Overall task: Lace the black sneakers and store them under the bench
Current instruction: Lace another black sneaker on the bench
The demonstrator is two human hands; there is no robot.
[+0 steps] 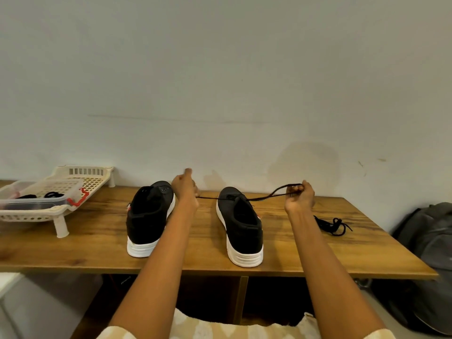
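Observation:
Two black sneakers with white soles stand heel-toward-me on the wooden bench (97, 241): the left sneaker (149, 214) and the right sneaker (241, 226). A black lace (266, 195) runs through the front of the right sneaker and is stretched out to both sides. My left hand (186, 189) pinches its left end between the two shoes. My right hand (299, 195) grips the right end, raised above the bench to the right of the shoe. A second black lace (332, 225) lies bunched on the bench at the right.
A cream plastic rack (61, 211) stands at the bench's left end, holding a clear box (36, 200) with black items inside. A grey backpack (428, 241) leans beyond the right end. The wall runs right behind the bench. Open compartments (269, 297) show under the benchtop.

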